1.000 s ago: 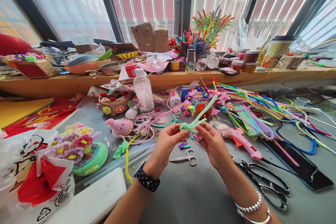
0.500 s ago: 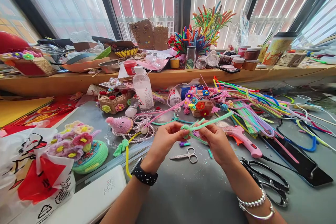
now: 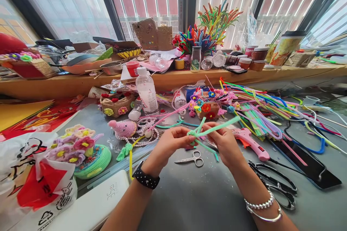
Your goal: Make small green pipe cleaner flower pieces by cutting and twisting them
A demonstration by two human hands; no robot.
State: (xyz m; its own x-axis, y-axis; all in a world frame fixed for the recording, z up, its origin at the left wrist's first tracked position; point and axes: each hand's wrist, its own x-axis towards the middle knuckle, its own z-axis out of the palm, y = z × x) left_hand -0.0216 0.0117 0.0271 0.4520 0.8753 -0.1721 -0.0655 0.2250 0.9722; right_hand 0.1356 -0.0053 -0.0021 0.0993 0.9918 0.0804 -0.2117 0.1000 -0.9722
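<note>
Between my hands is a mint-green pipe cleaner piece (image 3: 200, 135), twisted into a small knot with several loose ends sticking out. My left hand (image 3: 175, 141) pinches the knotted part between thumb and fingers. One long fuzzy end is pinched by my right hand (image 3: 220, 140), and its tip points to the upper right. Another end hangs down between the hands. Small silver scissors (image 3: 193, 159) lie on the grey table just below. A pink glue gun (image 3: 253, 145) rests right of my right hand, beside large black-handled scissors (image 3: 284, 187).
A bundle of coloured pipe cleaners (image 3: 260, 115) and a black phone (image 3: 311, 166) lie at the right. A plastic bottle (image 3: 146, 92) stands behind my left hand, near bead strings and a pink crocheted figure (image 3: 123, 128). A white box (image 3: 108, 195) sits at front left.
The green ends have spread apart: one now points up and another hangs lower toward the right. My hands stay in nearly the same place. The view shifts slightly.
</note>
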